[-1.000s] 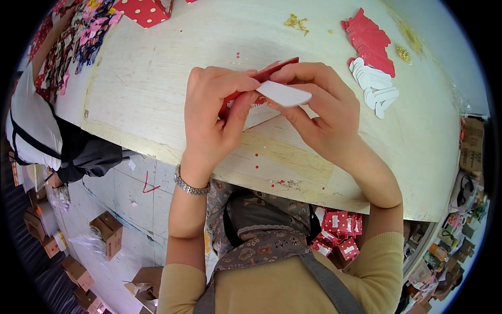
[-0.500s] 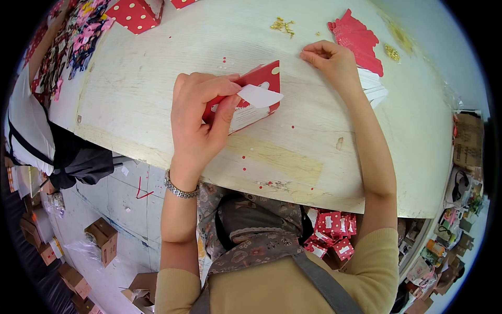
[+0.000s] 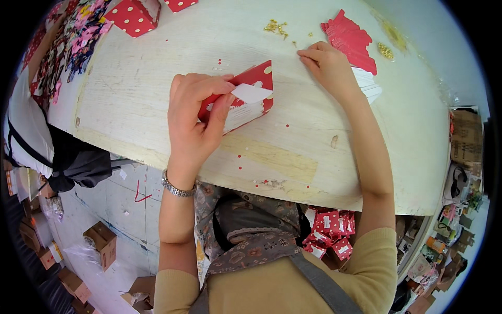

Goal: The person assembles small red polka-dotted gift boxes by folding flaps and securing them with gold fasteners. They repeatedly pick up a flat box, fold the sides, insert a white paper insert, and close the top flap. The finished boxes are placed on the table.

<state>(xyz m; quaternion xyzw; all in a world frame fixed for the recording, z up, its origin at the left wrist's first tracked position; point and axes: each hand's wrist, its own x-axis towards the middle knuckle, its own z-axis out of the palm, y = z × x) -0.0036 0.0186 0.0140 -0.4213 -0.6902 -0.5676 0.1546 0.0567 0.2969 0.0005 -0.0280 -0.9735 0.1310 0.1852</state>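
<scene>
My left hand [image 3: 196, 112] is closed around a red polka-dot folded paper box [image 3: 264, 78], its thumb and forefinger pinching near the upper side. A white paper flap [image 3: 252, 93] sticks out from the fingers across the box's printed face. Farther right, my right hand [image 3: 330, 68] hovers over the table, thumb and forefinger brought close together in a pinch. Whatever may be between those fingertips is too small to make out. A single small gold fastener [image 3: 294, 44] lies just beyond them, and a small heap of gold fasteners [image 3: 275, 28] is farther off.
Beside my right hand lies a fanned stack of red scalloped card pieces [image 3: 349, 39] over white ones [image 3: 367, 83]. Another gold pile [image 3: 385, 51] is beyond it. A red dotted box [image 3: 133, 18] and patterned ribbons [image 3: 86, 36] lie at the far left. Small red packs [image 3: 329, 225] sit below the table edge.
The whole view has shifted slightly. My right hand's fingers have moved a little, and a lone gold fastener now shows near their tips. The left hand still holds the box.
</scene>
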